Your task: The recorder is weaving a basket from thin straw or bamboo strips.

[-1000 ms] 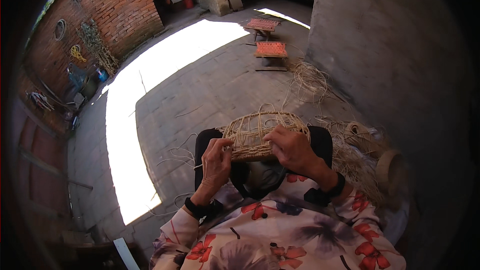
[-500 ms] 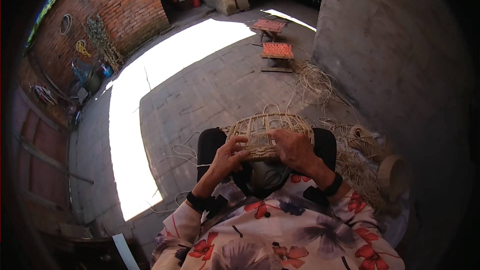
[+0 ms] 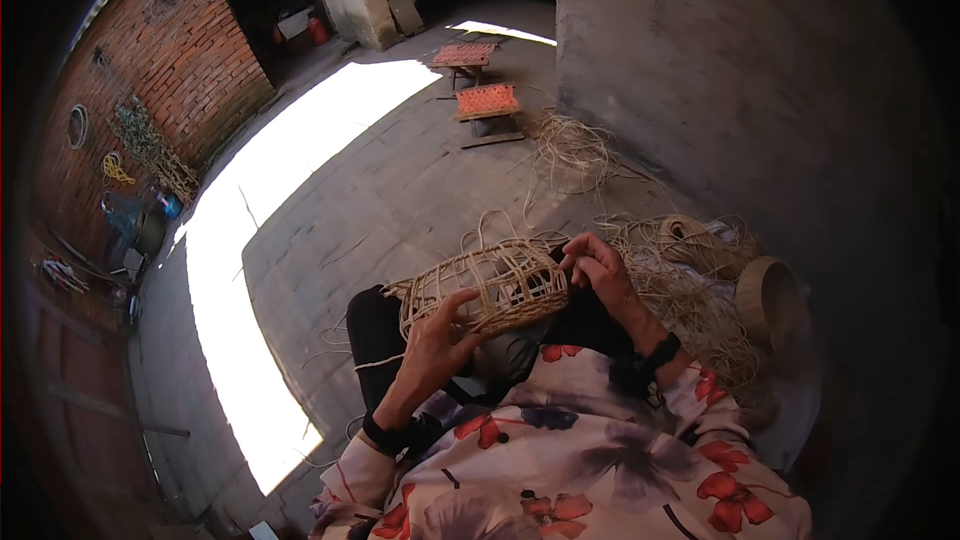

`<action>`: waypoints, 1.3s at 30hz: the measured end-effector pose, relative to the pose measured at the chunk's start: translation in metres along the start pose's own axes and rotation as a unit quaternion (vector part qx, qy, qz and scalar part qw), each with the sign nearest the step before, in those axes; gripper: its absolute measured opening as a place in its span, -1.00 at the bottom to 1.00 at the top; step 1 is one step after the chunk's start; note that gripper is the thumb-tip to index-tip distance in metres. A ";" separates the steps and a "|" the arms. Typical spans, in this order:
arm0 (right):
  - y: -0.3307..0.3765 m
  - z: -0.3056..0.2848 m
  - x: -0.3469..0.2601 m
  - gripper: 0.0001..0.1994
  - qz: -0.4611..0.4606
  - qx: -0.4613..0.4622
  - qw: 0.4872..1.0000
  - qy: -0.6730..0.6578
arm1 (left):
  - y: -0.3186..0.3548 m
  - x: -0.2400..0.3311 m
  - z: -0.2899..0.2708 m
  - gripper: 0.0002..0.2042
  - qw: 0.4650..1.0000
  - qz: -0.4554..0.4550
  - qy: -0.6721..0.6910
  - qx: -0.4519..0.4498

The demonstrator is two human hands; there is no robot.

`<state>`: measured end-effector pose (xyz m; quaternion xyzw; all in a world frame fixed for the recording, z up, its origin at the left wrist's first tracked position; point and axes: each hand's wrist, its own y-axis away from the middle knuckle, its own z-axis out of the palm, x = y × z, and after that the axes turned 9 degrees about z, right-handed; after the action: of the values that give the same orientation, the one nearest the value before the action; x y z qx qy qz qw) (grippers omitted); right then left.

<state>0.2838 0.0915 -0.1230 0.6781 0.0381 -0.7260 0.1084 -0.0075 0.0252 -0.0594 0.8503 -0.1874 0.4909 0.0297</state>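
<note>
A half-woven open-lattice cane basket [image 3: 487, 283] rests upside down over my lap, loose strands curling up from it. My left hand [image 3: 437, 341] grips its near rim from below, thumb against the weave. My right hand [image 3: 597, 269] pinches the basket's right edge, fingers curled on a strand. Both wrists wear dark bands, and floral sleeves cover my forearms.
A heap of loose cane strands [image 3: 680, 290] and a round woven hoop [image 3: 768, 297] lie at my right by the grey wall [image 3: 720, 70]. Two small woven stools [image 3: 486, 102] stand farther off on the paved floor. A brick wall [image 3: 165, 70] runs along the left.
The basket has turned and shifted left on my lap. My left hand dropped under its near rim, and my right hand moved out to its right edge.
</note>
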 end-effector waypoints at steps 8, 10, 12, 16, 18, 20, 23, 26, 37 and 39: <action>0.011 0.010 0.016 -0.80 -0.030 0.020 0.994 0.105 | 0.015 -0.004 -0.004 -0.72 0.964 0.136 -0.210 0.090; 0.010 0.012 0.012 -0.83 -0.057 0.051 0.986 0.146 | 0.022 -0.001 -0.021 -0.68 0.949 0.102 -0.297 0.024; 0.013 0.015 -0.009 -0.83 -0.071 0.043 0.985 0.152 | 0.028 -0.002 -0.045 -0.66 0.964 0.028 -0.266 0.000; 0.012 0.047 -0.070 -0.54 -0.156 -0.093 0.967 0.177 | 0.025 0.043 -0.077 -0.73 0.998 -0.038 0.036 -0.044; 0.015 0.078 -0.093 -0.29 -0.202 -0.212 0.943 0.157 | 0.024 0.070 -0.067 -0.79 0.963 -0.014 0.263 -0.050; 0.019 0.103 -0.102 -0.23 -0.167 -0.289 0.934 0.129 | 0.011 0.073 -0.048 -0.80 0.950 0.014 0.311 -0.016; 0.024 0.117 -0.086 -0.26 -0.152 -0.332 0.929 0.063 | 0.000 0.075 -0.037 -0.86 0.921 0.020 0.388 0.036; 0.032 0.104 -0.072 -0.64 -0.024 -0.215 0.975 -0.048 | -0.005 0.049 -0.030 -0.86 0.909 0.027 0.405 0.096; 0.028 0.093 -0.051 -0.87 -0.065 0.040 0.968 0.238 | -0.003 -0.005 -0.008 -0.65 0.988 0.086 -0.085 0.095; 0.025 0.096 -0.050 -0.86 -0.058 0.036 0.958 0.278 | -0.002 -0.011 -0.002 -0.57 0.982 0.113 -0.108 0.104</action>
<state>0.1979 0.0526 -0.0634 0.8533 0.0801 -0.5146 0.0273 -0.0132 0.0306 -0.0678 0.8701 -0.2323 0.4129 -0.1355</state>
